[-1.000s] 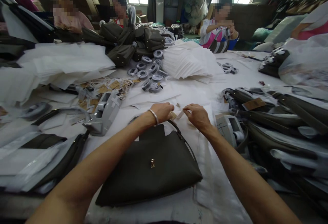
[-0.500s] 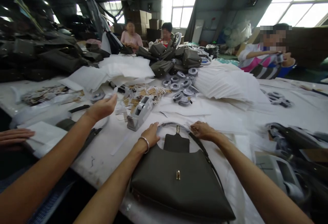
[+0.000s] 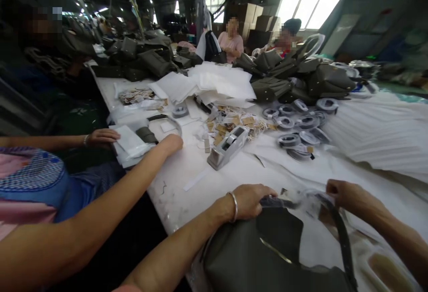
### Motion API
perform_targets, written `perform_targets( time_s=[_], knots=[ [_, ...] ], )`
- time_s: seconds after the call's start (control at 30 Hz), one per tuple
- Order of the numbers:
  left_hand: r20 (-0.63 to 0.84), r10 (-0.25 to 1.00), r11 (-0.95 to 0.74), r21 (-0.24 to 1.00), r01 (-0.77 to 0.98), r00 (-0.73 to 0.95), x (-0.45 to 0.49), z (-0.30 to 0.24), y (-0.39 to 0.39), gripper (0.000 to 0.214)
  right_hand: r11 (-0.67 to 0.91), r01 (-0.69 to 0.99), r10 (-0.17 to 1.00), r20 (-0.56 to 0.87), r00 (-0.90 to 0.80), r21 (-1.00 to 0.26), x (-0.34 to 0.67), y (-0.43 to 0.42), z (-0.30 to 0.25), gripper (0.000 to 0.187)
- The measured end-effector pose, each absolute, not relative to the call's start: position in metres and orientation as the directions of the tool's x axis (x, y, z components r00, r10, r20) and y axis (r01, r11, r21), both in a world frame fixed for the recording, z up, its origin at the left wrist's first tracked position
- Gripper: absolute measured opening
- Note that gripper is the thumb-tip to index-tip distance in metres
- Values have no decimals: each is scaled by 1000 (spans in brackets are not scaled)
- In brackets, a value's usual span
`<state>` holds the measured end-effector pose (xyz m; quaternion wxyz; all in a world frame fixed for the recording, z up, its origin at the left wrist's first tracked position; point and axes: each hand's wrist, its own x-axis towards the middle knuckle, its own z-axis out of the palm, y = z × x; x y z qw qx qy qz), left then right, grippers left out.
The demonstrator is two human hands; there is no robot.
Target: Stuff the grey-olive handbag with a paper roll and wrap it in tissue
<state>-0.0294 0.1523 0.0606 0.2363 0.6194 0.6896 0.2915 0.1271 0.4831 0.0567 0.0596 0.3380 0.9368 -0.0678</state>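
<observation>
A dark olive handbag (image 3: 240, 252) lies at the table's near edge, blurred by motion, its flap turned up. My left hand (image 3: 252, 200), with a silver bangle at the wrist, grips the bag's top edge near one end of the strap. My right hand (image 3: 349, 198) is closed at the upper part of the dark handbag strap (image 3: 344, 243). Clear wrapping partly covers this strap. A grey tape dispenser (image 3: 227, 149) stands beyond my left hand.
A co-worker's hand (image 3: 172, 142) reaches over the table on the left; their other hand (image 3: 103, 136) rests by white packets (image 3: 129, 140). Beyond are tags (image 3: 230, 125), wrapped strap coils (image 3: 289, 138), white sheets (image 3: 220, 80) and piled handbags (image 3: 274, 78). Several people sit around.
The view has swung left, so the table's things appear farther right. The handbag has tilted and its flap has shifted. The co-worker's raised hand has come down to the table.
</observation>
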Motion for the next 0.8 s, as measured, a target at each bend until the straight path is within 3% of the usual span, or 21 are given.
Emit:
perform_targets(
  time_s=[0.07,0.17,0.27,0.37,0.47,0.57,0.63,0.7,0.73,0.8],
  knots=[
    [13,998,32,687,726,-57,-28,60,155,57,758,651,632,-192,-751,-52,96,486,84,17],
    [-47,999,43,661,749,-16,-26,51,163,58,753,657,657,13,-753,-27,39,470,133,14],
    [-95,995,85,643,761,-31,-25,39,169,53,781,614,623,213,-753,-111,-9,444,168,29],
    [-47,987,146,663,735,-153,-27,36,166,47,812,575,581,237,-779,-99,-32,418,179,45],
    [85,916,204,742,638,-392,-32,38,148,43,825,562,564,144,-813,-64,-24,391,173,35],
    [164,690,239,868,436,-705,-47,41,115,26,836,546,549,86,-831,-54,3,364,163,33],
    [211,386,247,914,321,-898,-69,43,89,24,830,547,556,77,-828,-106,22,352,159,39],
    [305,50,247,919,308,-951,-104,51,64,39,800,556,582,66,-810,-224,39,345,158,47],
    [346,-35,271,906,325,-937,-124,57,54,52,786,545,585,68,-808,-292,46,343,158,50],
    [338,-66,438,855,277,-939,-164,72,41,73,783,490,560,90,-824,-384,57,342,158,52]
  ],
)
